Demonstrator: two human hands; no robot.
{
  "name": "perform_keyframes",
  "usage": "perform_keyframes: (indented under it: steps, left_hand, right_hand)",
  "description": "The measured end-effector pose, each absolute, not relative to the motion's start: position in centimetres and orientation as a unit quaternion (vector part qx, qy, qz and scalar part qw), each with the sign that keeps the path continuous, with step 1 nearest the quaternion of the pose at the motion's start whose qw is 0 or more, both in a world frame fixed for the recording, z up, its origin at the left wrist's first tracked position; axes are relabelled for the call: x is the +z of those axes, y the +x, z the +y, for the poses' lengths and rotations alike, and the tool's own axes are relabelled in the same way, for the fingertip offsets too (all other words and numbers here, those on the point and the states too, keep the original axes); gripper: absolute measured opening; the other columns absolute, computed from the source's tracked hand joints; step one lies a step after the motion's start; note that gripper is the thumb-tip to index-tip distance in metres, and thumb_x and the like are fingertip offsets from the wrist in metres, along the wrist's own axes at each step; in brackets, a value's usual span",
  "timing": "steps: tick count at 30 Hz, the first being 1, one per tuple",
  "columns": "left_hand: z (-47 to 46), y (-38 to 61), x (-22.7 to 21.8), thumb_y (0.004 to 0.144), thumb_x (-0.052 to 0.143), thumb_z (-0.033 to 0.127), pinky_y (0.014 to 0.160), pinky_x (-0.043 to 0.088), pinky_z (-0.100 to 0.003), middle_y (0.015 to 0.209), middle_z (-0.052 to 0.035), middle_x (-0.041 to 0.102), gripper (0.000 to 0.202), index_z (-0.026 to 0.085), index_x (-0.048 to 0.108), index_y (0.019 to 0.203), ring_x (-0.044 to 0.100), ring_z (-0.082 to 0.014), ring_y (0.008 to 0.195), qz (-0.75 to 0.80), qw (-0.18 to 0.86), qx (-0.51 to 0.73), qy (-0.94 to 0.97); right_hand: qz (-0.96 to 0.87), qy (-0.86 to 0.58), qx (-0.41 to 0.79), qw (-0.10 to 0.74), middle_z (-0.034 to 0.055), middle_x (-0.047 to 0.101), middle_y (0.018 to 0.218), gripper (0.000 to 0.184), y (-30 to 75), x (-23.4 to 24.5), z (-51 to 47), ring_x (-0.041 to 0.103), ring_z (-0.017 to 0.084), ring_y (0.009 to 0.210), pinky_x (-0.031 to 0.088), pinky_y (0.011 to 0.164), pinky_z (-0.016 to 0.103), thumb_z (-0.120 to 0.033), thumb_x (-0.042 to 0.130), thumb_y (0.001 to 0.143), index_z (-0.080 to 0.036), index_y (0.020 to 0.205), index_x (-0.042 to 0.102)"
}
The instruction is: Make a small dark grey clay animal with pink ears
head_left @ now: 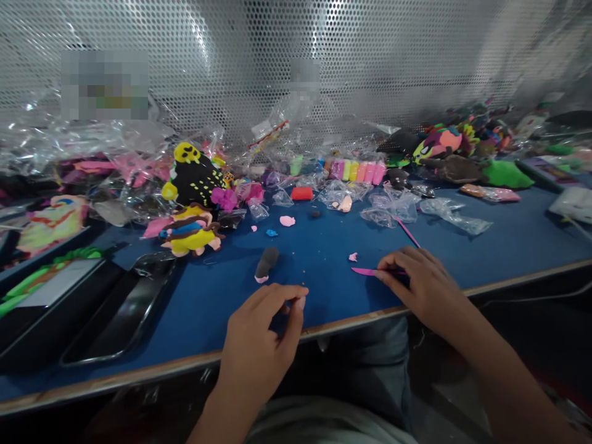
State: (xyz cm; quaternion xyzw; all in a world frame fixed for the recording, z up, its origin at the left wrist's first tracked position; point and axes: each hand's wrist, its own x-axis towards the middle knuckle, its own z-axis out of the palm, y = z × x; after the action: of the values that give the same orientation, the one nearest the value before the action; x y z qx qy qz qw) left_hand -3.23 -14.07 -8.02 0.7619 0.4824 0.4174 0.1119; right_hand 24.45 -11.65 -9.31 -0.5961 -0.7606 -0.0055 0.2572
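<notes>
My right hand (419,280) is closed round a pink plastic modelling knife (364,271), its blade pointing left just over the blue table. A small scrap of pale pink clay (353,257) lies beyond the blade tip. Over the table's front edge, my left hand (268,330) has thumb and fingertips pinched together; whatever sits between them is too small or hidden to make out. Just past it rests a dark grey clay piece (267,262) with a pale pink end. Farther back are a flat pink clay lump (287,221) and a small blue bit (272,233).
Colourful clay figures (192,231) stand at the left behind a black plastic tray (123,308). Clear bags, a red clay block (302,193) and a row of coloured clay sticks (356,171) line the back. A second pink tool (407,232) lies beyond my right hand.
</notes>
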Motion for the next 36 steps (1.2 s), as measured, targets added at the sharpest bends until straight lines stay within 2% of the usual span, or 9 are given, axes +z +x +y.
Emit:
perform_keyframes:
  steps: [11,14,18,20,23,26,31,34,36]
  left_hand:
    - [-13.9,-3.2,-7.4,0.091,0.056,0.024,0.065,0.053,-0.023,0.087,-0.0006,0.074,0.013,0.024,0.069,0.095,0.067,-0.0139,0.074,0.489,0.125,0.392,0.769]
    - [-13.7,-3.2,-7.3,0.091,0.056,0.023,0.066,0.053,-0.024,0.087,-0.0004,0.074,0.013,0.024,0.069,0.094,0.067,-0.0137,0.074,0.487,0.124,0.395,0.769]
    - [-13.7,-3.2,-7.4,0.091,0.056,0.023,0.067,0.054,-0.024,0.087,-0.0006,0.074,0.013,0.024,0.069,0.094,0.067,-0.0139,0.073,0.484,0.124,0.394,0.771]
    - [-13.7,-3.2,-7.4,0.091,0.056,0.024,0.068,0.054,-0.025,0.088,-0.0011,0.074,0.014,0.025,0.070,0.094,0.068,-0.0146,0.075,0.487,0.136,0.390,0.770]
    - [-13.6,-3.2,-7.0,0.090,0.057,0.024,0.066,0.054,-0.023,0.086,-0.0003,0.074,0.014,0.025,0.071,0.093,0.067,-0.0139,0.073,0.484,0.176,0.390,0.763]
    - [-12.8,-3.3,-5.5,0.090,0.058,0.026,0.065,0.053,-0.023,0.084,0.0011,0.075,0.014,0.026,0.072,0.092,0.067,-0.0134,0.071,0.473,0.206,0.384,0.766]
    - [-8.0,-4.0,-0.8,0.090,0.056,0.033,0.063,0.050,-0.026,0.082,0.0006,0.075,0.018,0.025,0.073,0.092,0.067,-0.0167,0.069,0.489,0.144,0.346,0.787]
    - [-3.5,-4.3,1.1,0.084,0.062,0.027,0.074,0.051,-0.029,0.092,-0.0019,0.076,0.017,0.024,0.072,0.097,0.070,-0.0213,0.084,0.525,0.086,0.300,0.792]
    - [-0.6,-4.2,1.2,0.082,0.062,0.023,0.080,0.050,-0.033,0.095,-0.0053,0.076,0.021,0.021,0.072,0.101,0.070,-0.0252,0.091,0.540,0.072,0.217,0.810]
  right_hand:
    - [-0.790,-0.569,0.045,0.223,0.0048,0.064,0.085,0.020,24.8,-8.6,-11.2,0.057,0.023,0.082,0.042,0.078,0.038,-0.037,0.049,0.097,-0.023,0.084,0.055]
    - [-0.790,-0.564,0.069,0.232,0.0044,0.065,0.091,0.016,24.7,-8.2,-10.9,0.060,0.022,0.087,0.045,0.080,0.036,-0.036,0.050,0.097,-0.024,0.094,0.060]
    - [-0.770,-0.586,0.047,0.247,0.0071,0.068,0.102,0.025,23.6,-7.7,-9.5,0.063,0.023,0.094,0.048,0.081,0.037,-0.039,0.053,0.096,-0.024,0.112,0.065]
    - [-0.783,-0.576,0.033,0.232,0.0075,0.069,0.101,0.023,22.7,-7.5,-8.6,0.064,0.025,0.096,0.048,0.084,0.038,-0.039,0.058,0.093,-0.023,0.108,0.067]
    - [-0.808,-0.549,0.034,0.214,0.0061,0.070,0.090,0.015,21.5,-6.9,-7.3,0.064,0.023,0.089,0.046,0.080,0.035,-0.031,0.058,0.093,-0.021,0.088,0.068]
    - [-0.799,-0.538,0.059,0.263,0.0045,0.071,0.083,0.018,20.5,-5.3,-6.3,0.064,0.020,0.079,0.044,0.072,0.031,-0.029,0.054,0.094,-0.020,0.086,0.067]
    - [-0.775,-0.491,0.074,0.391,0.0018,0.072,0.078,0.009,18.2,-1.7,-3.7,0.063,0.015,0.068,0.044,0.066,0.026,-0.020,0.060,0.085,-0.019,0.085,0.069]
    - [-0.796,-0.465,0.076,0.381,0.0038,0.073,0.080,0.008,16.7,0.1,-0.8,0.064,0.015,0.071,0.044,0.068,0.027,-0.016,0.064,0.082,-0.017,0.085,0.072]
    - [-0.801,-0.479,0.057,0.354,0.0064,0.074,0.082,0.011,15.8,0.8,1.5,0.065,0.018,0.075,0.044,0.070,0.028,-0.014,0.066,0.081,-0.015,0.089,0.075]
